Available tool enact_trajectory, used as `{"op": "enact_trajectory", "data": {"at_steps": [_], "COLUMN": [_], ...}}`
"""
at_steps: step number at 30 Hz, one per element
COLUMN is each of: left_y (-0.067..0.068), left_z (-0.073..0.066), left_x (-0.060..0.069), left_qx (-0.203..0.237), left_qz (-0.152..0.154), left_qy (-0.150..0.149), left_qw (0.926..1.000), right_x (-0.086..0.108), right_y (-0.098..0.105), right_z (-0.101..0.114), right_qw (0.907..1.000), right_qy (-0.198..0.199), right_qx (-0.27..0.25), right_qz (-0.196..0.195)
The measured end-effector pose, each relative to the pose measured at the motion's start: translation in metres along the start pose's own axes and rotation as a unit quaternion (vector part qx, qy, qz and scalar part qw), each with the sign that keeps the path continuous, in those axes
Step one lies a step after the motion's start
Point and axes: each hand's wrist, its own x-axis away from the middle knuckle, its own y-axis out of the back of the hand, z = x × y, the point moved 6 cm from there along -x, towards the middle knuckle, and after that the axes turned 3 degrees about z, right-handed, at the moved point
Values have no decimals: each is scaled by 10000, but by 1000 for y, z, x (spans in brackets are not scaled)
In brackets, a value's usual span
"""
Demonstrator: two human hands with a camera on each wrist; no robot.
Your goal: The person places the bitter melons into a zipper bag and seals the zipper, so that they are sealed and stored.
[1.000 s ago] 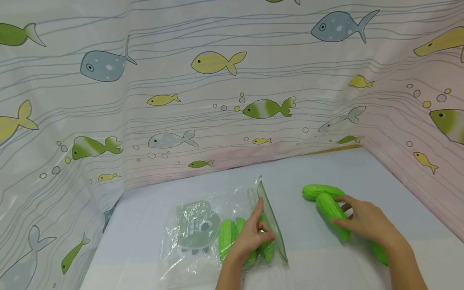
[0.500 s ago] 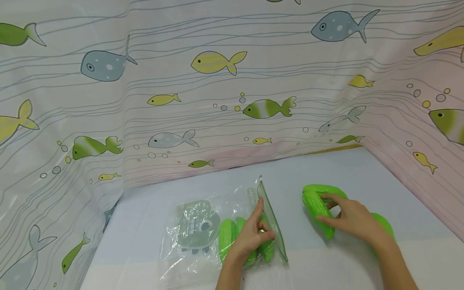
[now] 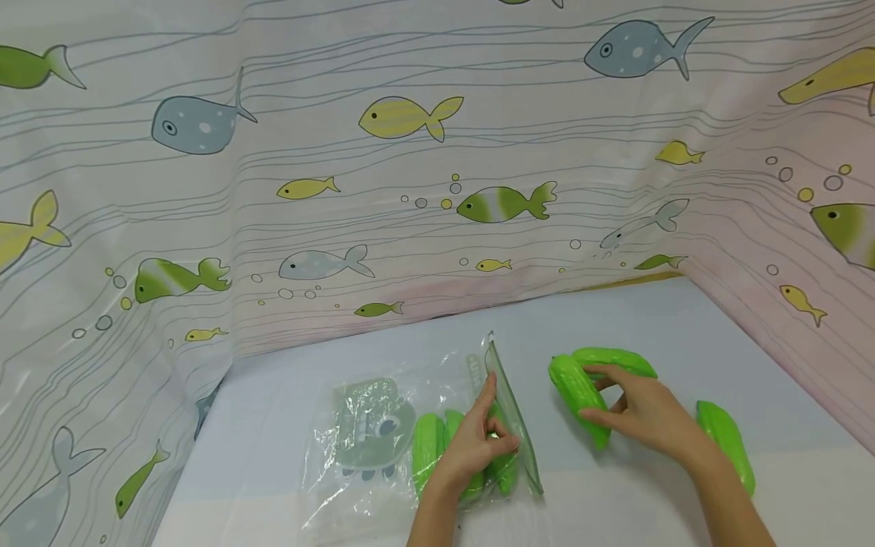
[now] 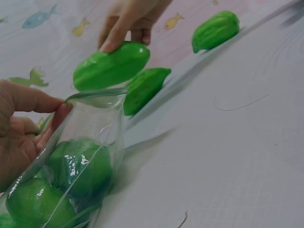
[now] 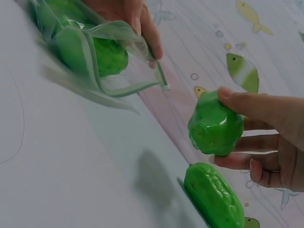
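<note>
My right hand [image 3: 642, 410] pinches a bright green, ribbed cucumber [image 3: 577, 391] between thumb and fingers, held above the table. In the right wrist view the blunt end of this cucumber [image 5: 213, 126] faces the bag's mouth. My left hand [image 3: 472, 441] pinches the edge of a clear zip bag [image 3: 383, 494] by its green zip strip. Inside the bag lie several similar cucumbers [image 4: 80, 166], partly hidden by that hand. The bag's mouth stands parted in the right wrist view, facing the right hand.
One loose cucumber [image 3: 618, 361] lies behind the held one. Another loose cucumber [image 3: 728, 448] lies to the right, beside my right forearm. A fish-patterned curtain [image 3: 410, 228] surrounds the back and sides of the pale table [image 3: 260, 425].
My right hand has carried the cucumber leftward toward the bag, away from the two loose ones. The right-hand loose cucumber is now more fully in sight. My left hand and the bag have stayed put.
</note>
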Motion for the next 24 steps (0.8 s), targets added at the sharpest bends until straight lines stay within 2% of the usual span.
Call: {"op": "enact_trajectory", "data": {"at_steps": [8, 14, 24], "left_y": [0, 1, 1], "left_z": [0, 0, -2], "left_x": [0, 0, 1], "left_qx": [46, 45, 41], "left_qz": [-13, -19, 9], "left_qy": [10, 4, -64], "left_qw": [10000, 10000, 10000], "right_x": [-2, -5, -8], "right_y": [-6, -16, -31], "right_z": [9, 13, 25], "right_qw": [9997, 9988, 9968], "right_qy": [124, 46, 244], "right_qx": [-199, -469, -599], "right_qz": [-88, 118, 459]}}
